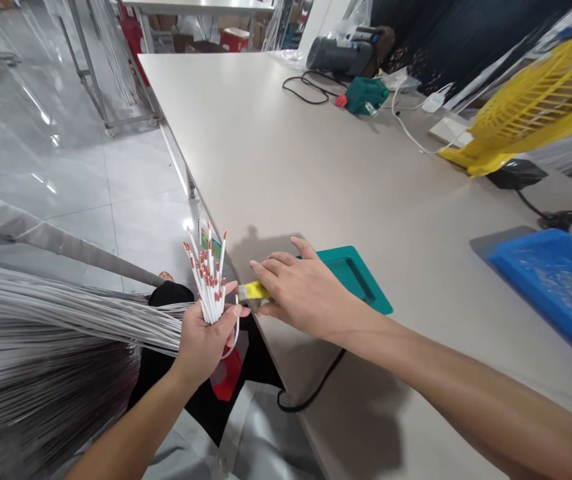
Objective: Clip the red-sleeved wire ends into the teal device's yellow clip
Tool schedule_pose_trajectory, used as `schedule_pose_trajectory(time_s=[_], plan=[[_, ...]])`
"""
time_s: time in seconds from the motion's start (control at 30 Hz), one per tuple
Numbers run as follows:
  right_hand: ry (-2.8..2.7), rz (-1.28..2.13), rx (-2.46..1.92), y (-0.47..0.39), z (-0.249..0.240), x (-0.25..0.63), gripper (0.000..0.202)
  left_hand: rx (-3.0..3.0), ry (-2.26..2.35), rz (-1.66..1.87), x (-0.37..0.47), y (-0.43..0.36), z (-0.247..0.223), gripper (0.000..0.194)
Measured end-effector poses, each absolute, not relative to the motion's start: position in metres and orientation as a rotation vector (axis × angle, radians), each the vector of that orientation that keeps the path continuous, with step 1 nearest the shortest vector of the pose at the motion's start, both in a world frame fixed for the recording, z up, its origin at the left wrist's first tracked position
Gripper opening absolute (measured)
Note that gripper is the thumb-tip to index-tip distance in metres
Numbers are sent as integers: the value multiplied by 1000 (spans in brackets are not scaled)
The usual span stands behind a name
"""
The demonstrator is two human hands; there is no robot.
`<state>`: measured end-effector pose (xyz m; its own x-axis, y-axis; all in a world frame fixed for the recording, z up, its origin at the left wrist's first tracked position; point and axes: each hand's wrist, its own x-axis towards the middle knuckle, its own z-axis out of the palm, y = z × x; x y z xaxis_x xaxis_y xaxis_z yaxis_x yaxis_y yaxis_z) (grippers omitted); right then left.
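My left hand (pixel 203 337) is closed around a bundle of white wires (pixel 211 293) at the table's near-left edge. Their tips are bare and copper-coloured and point upward, at uneven heights. One wire bends away from the bundle, and its end meets a yellow piece with a pale tip (pixel 253 291). My right hand (pixel 303 287) is palm down over that yellow piece, fingers spread, hiding much of it and part of a green tray-like base (pixel 353 270). Whether the right hand touches the yellow piece is hard to see.
Long grey-white wires (pixel 66 307) hang over a rail (pixel 66 243) at left. A blue tray (pixel 556 280) with small bits stands right, near a yellow fan (pixel 531 100). A green device (pixel 366 95) and a dark motor-like machine (pixel 339 55) sit at the back. A black cable (pixel 316 390) lies in front.
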<state>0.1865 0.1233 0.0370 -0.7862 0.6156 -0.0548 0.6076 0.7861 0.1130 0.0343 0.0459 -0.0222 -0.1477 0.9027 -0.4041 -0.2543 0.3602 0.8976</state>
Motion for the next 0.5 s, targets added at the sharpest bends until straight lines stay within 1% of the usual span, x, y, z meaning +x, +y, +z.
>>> schedule_pose_trajectory(time_s=[0.07,0.27,0.33,0.37,0.43,0.47,0.5], plan=[[2900,136,986,123,35,188,62,654,1337,1147,33,45,-21,49],[2939,95,997,123,36,188,66,646,1317,1177,28,39,-22,50],[3031,79,1007,119,39,188,66,627,1304,1203,24,35,-24,44],[3109,74,1011,114,39,188,61,615,1291,1217,21,33,-25,38],[3294,21,1022,102,38,185,42,603,1249,1245,16,28,-26,26],[3384,-45,1029,95,36,183,30,603,1223,1252,13,26,-26,22],[3445,-181,1044,88,33,181,24,605,1199,1254,10,24,-26,19]])
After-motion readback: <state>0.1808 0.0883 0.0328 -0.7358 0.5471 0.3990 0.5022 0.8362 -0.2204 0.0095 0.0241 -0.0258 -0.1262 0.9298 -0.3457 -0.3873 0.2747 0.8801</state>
